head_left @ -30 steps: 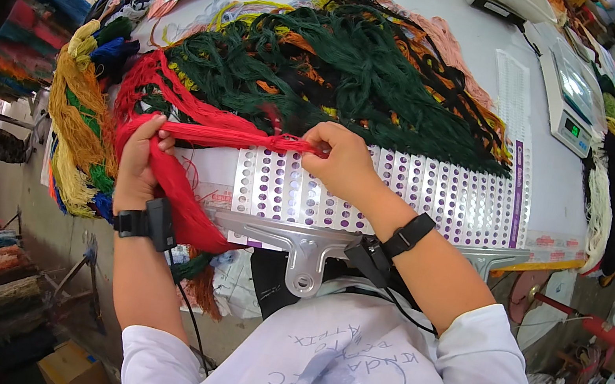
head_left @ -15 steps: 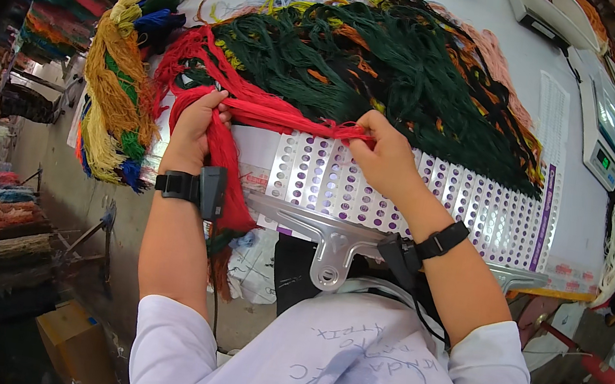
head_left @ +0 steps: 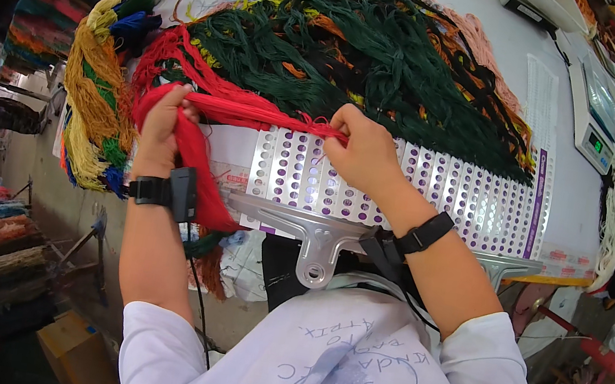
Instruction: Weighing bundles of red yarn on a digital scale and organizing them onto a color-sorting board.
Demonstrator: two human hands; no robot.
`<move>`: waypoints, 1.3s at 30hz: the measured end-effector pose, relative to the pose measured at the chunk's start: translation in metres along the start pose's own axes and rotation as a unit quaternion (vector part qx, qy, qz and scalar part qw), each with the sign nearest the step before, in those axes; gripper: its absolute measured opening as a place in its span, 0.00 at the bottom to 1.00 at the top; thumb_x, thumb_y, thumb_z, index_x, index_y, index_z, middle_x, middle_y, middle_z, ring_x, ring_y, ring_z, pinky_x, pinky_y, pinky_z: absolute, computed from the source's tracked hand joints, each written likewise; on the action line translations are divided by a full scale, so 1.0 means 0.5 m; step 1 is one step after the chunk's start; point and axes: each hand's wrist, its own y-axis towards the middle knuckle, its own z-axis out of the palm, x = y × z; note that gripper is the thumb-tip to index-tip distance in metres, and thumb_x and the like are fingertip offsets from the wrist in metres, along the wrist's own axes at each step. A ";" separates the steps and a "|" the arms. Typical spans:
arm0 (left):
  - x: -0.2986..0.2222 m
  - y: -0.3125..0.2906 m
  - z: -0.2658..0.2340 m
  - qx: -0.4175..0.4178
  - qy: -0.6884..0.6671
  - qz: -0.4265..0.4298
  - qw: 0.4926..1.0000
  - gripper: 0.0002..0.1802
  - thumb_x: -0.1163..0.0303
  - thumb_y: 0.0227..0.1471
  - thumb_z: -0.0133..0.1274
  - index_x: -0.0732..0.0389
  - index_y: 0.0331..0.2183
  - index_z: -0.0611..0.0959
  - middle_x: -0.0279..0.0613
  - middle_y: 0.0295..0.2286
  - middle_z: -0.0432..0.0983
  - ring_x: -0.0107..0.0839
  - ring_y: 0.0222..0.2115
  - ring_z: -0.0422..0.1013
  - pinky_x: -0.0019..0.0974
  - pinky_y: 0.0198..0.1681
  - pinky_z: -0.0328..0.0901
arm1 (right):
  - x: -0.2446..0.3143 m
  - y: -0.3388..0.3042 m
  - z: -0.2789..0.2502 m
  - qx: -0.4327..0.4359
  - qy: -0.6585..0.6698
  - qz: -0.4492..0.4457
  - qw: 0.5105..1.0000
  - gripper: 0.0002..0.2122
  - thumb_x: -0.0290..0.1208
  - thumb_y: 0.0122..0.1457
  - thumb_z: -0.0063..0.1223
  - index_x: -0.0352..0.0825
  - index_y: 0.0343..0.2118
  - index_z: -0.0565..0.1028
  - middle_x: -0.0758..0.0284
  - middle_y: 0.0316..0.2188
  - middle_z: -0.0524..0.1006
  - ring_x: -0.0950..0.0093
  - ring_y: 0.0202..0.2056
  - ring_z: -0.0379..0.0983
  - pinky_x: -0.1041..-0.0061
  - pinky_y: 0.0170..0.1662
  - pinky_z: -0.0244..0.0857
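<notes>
Red thread skein (head_left: 247,114) is stretched between both hands, its long axis running left to right along the near side of the dark green thread pile (head_left: 405,71); its left bunch is gripped by the left hand (head_left: 163,123), fingers curled closed, a loose tail draped below; its right end is pinched between thumb and bent fingertips of the right hand (head_left: 363,151), over the punched white card (head_left: 434,199); the card's near edge is bordered by a metal clip (head_left: 317,243).
</notes>
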 end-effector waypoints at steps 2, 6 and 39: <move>-0.045 -0.025 0.025 -0.014 -0.027 0.083 0.996 0.11 0.69 0.50 0.52 0.54 0.20 0.69 0.27 0.13 0.63 0.19 0.14 0.61 0.23 0.18 0.59 | -0.004 0.003 0.010 -0.019 -0.026 -0.014 0.999 0.09 0.30 0.45 0.51 0.34 0.30 0.68 0.61 0.27 0.74 0.62 0.30 0.72 0.67 0.33 0.65; -0.183 -0.058 -0.005 0.088 -0.037 0.236 0.967 0.11 0.69 0.52 0.49 0.55 0.19 0.69 0.27 0.14 0.64 0.19 0.15 0.62 0.23 0.22 0.60 | 0.014 -0.003 0.012 -0.021 -0.060 -0.026 0.998 0.10 0.31 0.44 0.51 0.35 0.31 0.68 0.62 0.28 0.73 0.61 0.31 0.71 0.65 0.34 0.64; 0.095 -0.332 0.281 0.296 0.085 0.171 0.936 0.28 0.79 0.44 0.49 0.67 0.51 0.67 0.38 0.36 0.69 0.23 0.37 0.66 0.29 0.43 0.61 | 0.124 -0.150 -0.074 -0.017 0.337 -0.097 0.936 0.06 0.26 0.48 0.53 0.29 0.27 0.77 0.66 0.23 0.75 0.81 0.25 0.68 0.81 0.30 0.62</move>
